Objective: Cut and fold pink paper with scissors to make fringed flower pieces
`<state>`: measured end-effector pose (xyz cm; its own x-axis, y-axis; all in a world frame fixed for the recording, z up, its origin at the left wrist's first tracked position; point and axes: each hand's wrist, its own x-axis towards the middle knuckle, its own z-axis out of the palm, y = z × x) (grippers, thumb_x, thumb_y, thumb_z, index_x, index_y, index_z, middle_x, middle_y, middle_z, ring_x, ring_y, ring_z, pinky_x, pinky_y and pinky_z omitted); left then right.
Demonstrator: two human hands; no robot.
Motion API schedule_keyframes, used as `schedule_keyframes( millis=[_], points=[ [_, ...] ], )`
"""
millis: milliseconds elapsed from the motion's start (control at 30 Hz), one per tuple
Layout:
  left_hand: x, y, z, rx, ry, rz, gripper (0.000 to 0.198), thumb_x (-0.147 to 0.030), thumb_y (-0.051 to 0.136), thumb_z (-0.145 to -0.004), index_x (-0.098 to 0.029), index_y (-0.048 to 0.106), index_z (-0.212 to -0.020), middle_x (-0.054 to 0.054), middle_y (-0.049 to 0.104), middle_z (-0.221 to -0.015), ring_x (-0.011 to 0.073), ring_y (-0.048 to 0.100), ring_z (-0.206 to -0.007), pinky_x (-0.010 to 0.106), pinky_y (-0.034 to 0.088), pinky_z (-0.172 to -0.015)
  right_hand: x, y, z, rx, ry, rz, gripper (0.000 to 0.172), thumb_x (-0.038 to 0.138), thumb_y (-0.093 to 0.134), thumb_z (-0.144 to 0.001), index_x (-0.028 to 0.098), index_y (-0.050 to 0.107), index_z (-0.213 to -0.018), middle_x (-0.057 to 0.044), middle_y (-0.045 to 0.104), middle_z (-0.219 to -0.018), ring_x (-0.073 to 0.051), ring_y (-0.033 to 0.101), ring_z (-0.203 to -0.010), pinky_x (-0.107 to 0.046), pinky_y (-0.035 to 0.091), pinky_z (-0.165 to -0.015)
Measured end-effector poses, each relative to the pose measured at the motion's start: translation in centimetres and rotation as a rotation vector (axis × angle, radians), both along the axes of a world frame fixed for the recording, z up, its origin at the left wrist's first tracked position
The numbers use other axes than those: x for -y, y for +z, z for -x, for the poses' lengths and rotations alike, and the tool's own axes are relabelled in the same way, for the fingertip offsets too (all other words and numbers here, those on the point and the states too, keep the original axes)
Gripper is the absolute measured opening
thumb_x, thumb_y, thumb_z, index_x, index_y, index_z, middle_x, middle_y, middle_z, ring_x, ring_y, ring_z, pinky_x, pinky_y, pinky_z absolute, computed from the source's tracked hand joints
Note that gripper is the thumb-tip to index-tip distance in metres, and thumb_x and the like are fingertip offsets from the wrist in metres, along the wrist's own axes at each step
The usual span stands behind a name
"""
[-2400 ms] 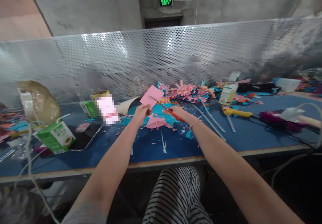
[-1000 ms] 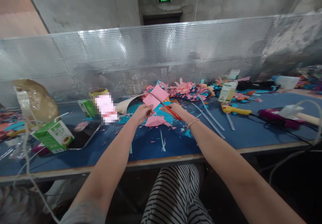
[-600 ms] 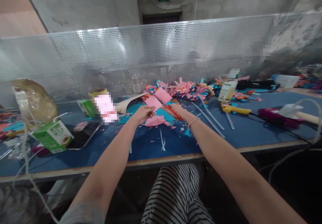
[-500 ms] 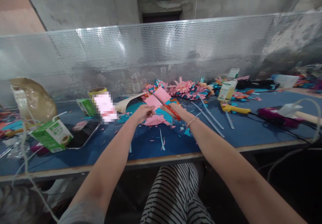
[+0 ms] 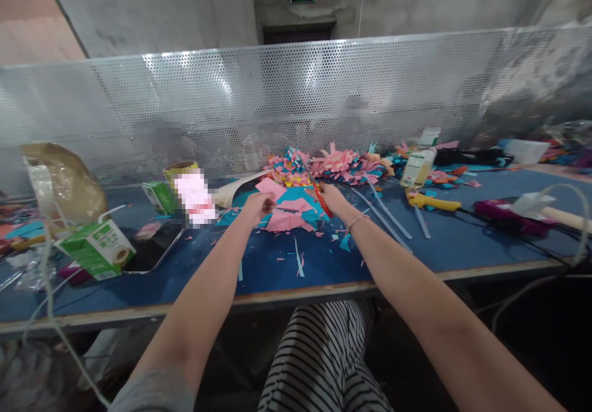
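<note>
My left hand [image 5: 259, 205] pinches a pink paper piece [image 5: 269, 187], which sticks out ahead of the fingers. Red-handled scissors [image 5: 320, 200] are in my right hand [image 5: 332, 197], its fingers wrapped round the handles and the blades pointing away from me. Between the hands, another pink piece [image 5: 295, 205] shows just above cut pink paper [image 5: 283, 221]; whether it touches that pile I cannot tell. Blue paper [image 5: 319, 216] lies beneath. Behind the hands sit fringed bundles of pink, blue and yellow paper [image 5: 340, 164].
At left stand a green-and-white carton [image 5: 99, 251], a lit phone [image 5: 194, 197] and a brown bag [image 5: 69, 177]. To the right are a clear bottle [image 5: 417, 166], a yellow glue gun [image 5: 435, 201], glue sticks [image 5: 386, 211] and cables. A perforated metal screen [image 5: 185, 103] backs the table.
The pink paper that spanned the scissors is now in two parts: one stays in my left hand, the other is lower, over the pile. My hands have moved apart.
</note>
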<state>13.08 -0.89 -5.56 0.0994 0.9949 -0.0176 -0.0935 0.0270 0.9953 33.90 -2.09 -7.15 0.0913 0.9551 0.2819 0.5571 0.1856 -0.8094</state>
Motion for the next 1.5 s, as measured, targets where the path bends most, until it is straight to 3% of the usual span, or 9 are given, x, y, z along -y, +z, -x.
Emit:
schedule_keyframes(
  millis=[167,333,500,800,1000,1267,1500],
  points=[
    [0.5,-0.6,-0.7,-0.123,-0.153,-0.042,0.018,-0.022,0.067,-0.06,-0.012,0.051,-0.057,0.003,0.055,-0.045,0.0081,0.048,-0.038,0.019,0.035,-0.041,0.9,-0.1,1.8,-0.399,0.184,0.06,0.027,0.032,0.068,-0.064,0.015,0.049,-0.074,-0.004,0.061,-0.068,-0.012,0.058,-0.06,-0.019,0.045,-0.05],
    [1.1,-0.8,-1.0,-0.202,-0.296,-0.102,0.023,-0.026,0.067,-0.064,-0.012,0.052,-0.055,0.003,0.057,-0.046,0.0087,0.05,-0.041,0.021,0.038,-0.045,0.8,-0.4,2.9,-0.569,0.249,0.081,0.031,0.021,0.072,-0.058,0.016,0.043,-0.069,0.004,0.053,-0.052,-0.01,0.056,-0.048,-0.022,0.048,-0.05],
    [1.3,-0.7,-1.1,-0.242,-0.25,-0.109,0.021,-0.026,0.068,-0.064,-0.011,0.054,-0.057,0.004,0.058,-0.048,0.0103,0.053,-0.044,0.024,0.042,-0.05,0.4,-0.7,2.8,-0.584,0.259,0.044,0.032,0.018,0.072,-0.055,0.016,0.042,-0.068,0.006,0.052,-0.05,-0.008,0.053,-0.043,-0.021,0.048,-0.05],
    [0.7,-0.7,-1.1,-0.259,-0.13,-0.166,0.028,-0.03,0.076,-0.052,-0.01,0.056,-0.058,0.001,0.055,-0.044,0.0086,0.05,-0.042,0.022,0.041,-0.047,-0.5,-1.3,2.5,-0.527,0.253,-0.028,0.032,0.014,0.073,-0.052,0.015,0.044,-0.066,0.005,0.054,-0.055,-0.007,0.054,-0.047,-0.021,0.047,-0.053],
    [0.2,-0.7,-0.9,-0.129,-0.13,-0.17,0.03,-0.034,0.073,-0.056,-0.011,0.053,-0.055,0.001,0.054,-0.045,0.0103,0.053,-0.046,0.022,0.041,-0.048,0.6,-0.1,2.2,-0.619,0.186,0.027,0.034,0.015,0.073,-0.054,0.016,0.041,-0.066,0.005,0.051,-0.05,-0.009,0.055,-0.048,-0.02,0.046,-0.05],
    [0.5,-0.5,-0.8,-0.222,-0.094,-0.171,0.027,-0.028,0.074,-0.053,-0.012,0.054,-0.055,0.0,0.053,-0.044,0.0073,0.048,-0.04,0.02,0.037,-0.044,0.8,0.8,1.5,-0.727,0.128,-0.028,0.038,0.024,0.076,-0.051,0.017,0.04,-0.063,0.007,0.047,-0.047,-0.008,0.054,-0.046,-0.02,0.045,-0.049],
    [1.2,0.4,0.1,-0.421,-0.231,0.07,0.023,-0.025,0.071,-0.054,-0.013,0.052,-0.05,0.003,0.054,-0.043,0.0071,0.043,-0.036,0.019,0.029,-0.038,0.8,0.7,1.4,-0.752,0.138,-0.019,0.037,0.024,0.075,-0.049,0.017,0.042,-0.062,0.007,0.046,-0.047,-0.008,0.054,-0.047,-0.021,0.046,-0.051]
  ],
)
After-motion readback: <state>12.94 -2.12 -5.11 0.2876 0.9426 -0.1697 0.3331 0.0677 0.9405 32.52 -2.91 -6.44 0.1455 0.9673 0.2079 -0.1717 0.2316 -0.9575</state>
